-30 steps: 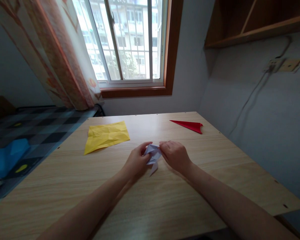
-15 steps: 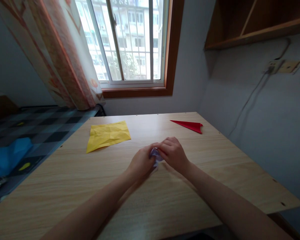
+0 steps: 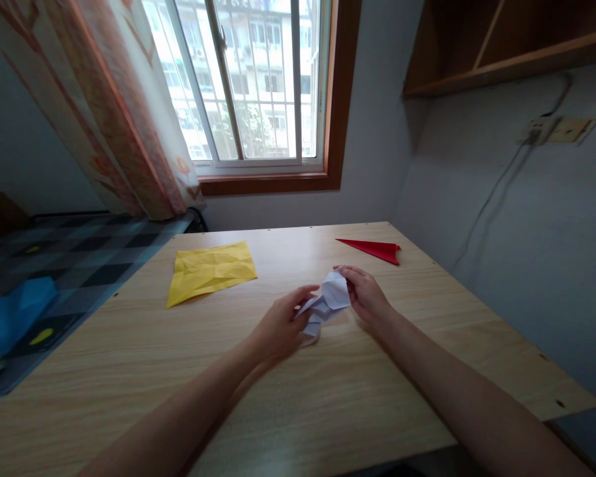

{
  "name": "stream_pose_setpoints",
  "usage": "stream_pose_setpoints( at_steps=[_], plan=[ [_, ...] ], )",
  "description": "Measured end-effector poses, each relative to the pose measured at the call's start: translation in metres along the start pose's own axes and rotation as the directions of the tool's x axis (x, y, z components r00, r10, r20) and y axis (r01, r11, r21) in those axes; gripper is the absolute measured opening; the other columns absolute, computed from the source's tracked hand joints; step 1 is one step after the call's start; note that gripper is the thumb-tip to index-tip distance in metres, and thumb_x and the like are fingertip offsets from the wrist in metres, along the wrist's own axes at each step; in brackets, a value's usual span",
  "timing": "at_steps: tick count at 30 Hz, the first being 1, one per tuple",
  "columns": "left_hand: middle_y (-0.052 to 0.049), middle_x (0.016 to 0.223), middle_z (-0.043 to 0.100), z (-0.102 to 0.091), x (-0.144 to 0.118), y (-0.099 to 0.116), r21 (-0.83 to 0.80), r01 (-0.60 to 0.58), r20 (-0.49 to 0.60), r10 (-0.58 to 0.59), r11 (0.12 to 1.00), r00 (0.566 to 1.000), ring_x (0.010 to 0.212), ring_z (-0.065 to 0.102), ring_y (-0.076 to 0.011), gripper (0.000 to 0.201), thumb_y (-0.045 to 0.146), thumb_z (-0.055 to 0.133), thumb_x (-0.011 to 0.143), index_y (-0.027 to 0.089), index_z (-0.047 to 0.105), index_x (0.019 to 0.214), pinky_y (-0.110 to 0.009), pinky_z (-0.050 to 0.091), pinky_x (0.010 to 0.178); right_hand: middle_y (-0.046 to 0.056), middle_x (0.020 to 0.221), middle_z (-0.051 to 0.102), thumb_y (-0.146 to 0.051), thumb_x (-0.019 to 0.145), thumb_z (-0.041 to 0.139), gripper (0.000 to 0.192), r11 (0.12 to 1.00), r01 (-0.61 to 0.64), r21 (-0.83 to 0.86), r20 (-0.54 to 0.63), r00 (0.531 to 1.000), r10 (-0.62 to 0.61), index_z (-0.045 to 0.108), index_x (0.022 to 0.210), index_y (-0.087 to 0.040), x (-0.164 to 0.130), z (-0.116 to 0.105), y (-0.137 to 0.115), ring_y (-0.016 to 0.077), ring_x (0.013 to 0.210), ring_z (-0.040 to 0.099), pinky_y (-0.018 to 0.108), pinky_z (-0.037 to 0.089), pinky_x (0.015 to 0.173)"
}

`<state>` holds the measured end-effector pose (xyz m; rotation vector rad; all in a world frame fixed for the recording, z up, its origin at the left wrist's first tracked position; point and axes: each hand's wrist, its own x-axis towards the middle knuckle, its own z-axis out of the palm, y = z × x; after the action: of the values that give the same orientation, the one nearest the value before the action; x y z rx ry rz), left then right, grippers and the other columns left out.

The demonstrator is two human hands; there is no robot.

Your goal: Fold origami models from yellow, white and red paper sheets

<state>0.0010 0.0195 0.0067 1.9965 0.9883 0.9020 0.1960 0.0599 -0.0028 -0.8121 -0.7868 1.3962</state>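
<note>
Holding a partly folded white paper piece [image 3: 326, 305] between them, both hands work near the middle of the wooden table [image 3: 328, 397], a little toward its far edge. Left hand [image 3: 278, 324]: fingers pinched narrow on the lower left part of the piece, thumb on top, the heel of the hand resting on the table. Right hand [image 3: 365, 295]: fingers closed on the upper right flap, which is lifted and spread away from the body of the piece.

Condition of the piece: several layers and creases are visible, so a good number of folds appear done. The shape is compact but not recognisable as a finished model; one flap stands open and a lower point touches the table. Judged as mid-way or later, with shaping of the flaps still outstanding.

Other items: a creased yellow sheet [image 3: 211, 268] lies flat toward the far left corner, unfolded but carrying old crease marks. A red folded triangle [image 3: 375, 249] lies near the far right corner. Both are well apart from the hands and untouched.
</note>
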Motion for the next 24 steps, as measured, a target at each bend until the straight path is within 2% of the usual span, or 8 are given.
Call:
stream_pose_setpoints(
  at_steps=[6,11,15,17,20,22,24],
  plan=[
    [-0.007,0.107,0.071,-0.010,0.001,-0.002,0.112,-0.145,-0.070,0.153,0.983,0.986,0.099,0.064,-0.0193,0.035,0.008,0.046,0.084,0.019,0.068,0.110,-0.033,0.049,0.090,0.003,0.071,0.071,-0.026,0.060,0.079,0.019,0.996,-0.029,0.080,-0.060,0.998,0.033,0.073,0.076,-0.016,0.006,-0.006,0.006,0.0132,0.064,0.062,0.022,0.050,0.056],
    [-0.009,0.117,0.068,-0.016,0.004,-0.008,0.026,-0.228,-0.162,0.229,0.973,0.960,0.108,0.062,-0.0197,0.032,0.011,0.047,0.087,0.020,0.070,0.107,-0.035,0.049,0.094,0.003,0.072,0.072,-0.023,0.061,0.076,0.017,0.993,-0.076,0.087,-0.091,0.992,0.084,0.071,0.075,-0.015,0.005,-0.006,0.006,0.0139,0.065,0.064,0.022,0.051,0.058],
    [-0.009,0.113,0.070,-0.023,0.004,-0.004,-0.074,-0.256,-0.146,0.244,0.964,0.959,0.106,0.063,-0.0209,0.025,0.016,0.052,0.088,0.019,0.072,0.102,-0.035,0.049,0.094,0.004,0.071,0.071,-0.025,0.060,0.077,0.020,0.993,-0.118,0.013,-0.119,0.986,0.118,0.070,0.076,-0.015,0.003,-0.005,0.007,0.0141,0.062,0.063,0.023,0.050,0.055],
    [-0.009,0.110,0.071,-0.024,0.003,0.001,-0.139,-0.202,-0.140,0.183,0.970,0.973,0.105,0.063,-0.0217,0.022,0.019,0.055,0.087,0.018,0.073,0.099,-0.035,0.048,0.094,0.003,0.070,0.070,-0.027,0.060,0.077,0.023,0.993,-0.114,-0.036,-0.117,0.987,0.109,0.070,0.079,-0.015,0.003,-0.006,0.009,0.0132,0.061,0.062,0.022,0.049,0.054],
    [-0.008,0.105,0.072,-0.022,0.002,0.007,-0.280,-0.004,-0.157,-0.042,0.960,0.987,0.097,0.064,-0.0208,0.022,0.025,0.059,0.085,0.017,0.073,0.100,-0.030,0.049,0.083,0.000,0.070,0.066,-0.030,0.064,0.072,0.029,0.987,-0.072,-0.142,-0.092,0.994,0.059,0.069,0.090,-0.018,0.003,-0.006,0.012,0.0122,0.059,0.059,0.023,0.048,0.053],
    [-0.008,0.100,0.073,-0.019,0.002,0.007,-0.436,0.131,-0.146,-0.214,0.890,0.966,0.085,0.065,-0.0190,0.027,0.029,0.064,0.082,0.016,0.072,0.104,-0.027,0.048,0.071,-0.001,0.074,0.065,-0.030,0.069,0.066,0.033,0.964,0.018,-0.267,-0.041,0.999,-0.030,0.069,0.100,-0.020,0.003,-0.006,0.013,0.0125,0.060,0.058,0.024,0.048,0.054],
    [-0.009,0.096,0.073,-0.017,0.003,0.005,-0.595,0.213,-0.114,-0.344,0.775,0.932,0.076,0.064,-0.0172,0.035,0.032,0.069,0.077,0.014,0.071,0.106,-0.024,0.046,0.064,0.002,0.085,0.066,-0.027,0.072,0.060,0.029,0.885,0.213,-0.414,0.050,0.976,-0.212,0.071,0.098,-0.021,0.002,-0.006,0.014,0.0149,0.070,0.060,0.027,0.050,0.061]
  ],
)
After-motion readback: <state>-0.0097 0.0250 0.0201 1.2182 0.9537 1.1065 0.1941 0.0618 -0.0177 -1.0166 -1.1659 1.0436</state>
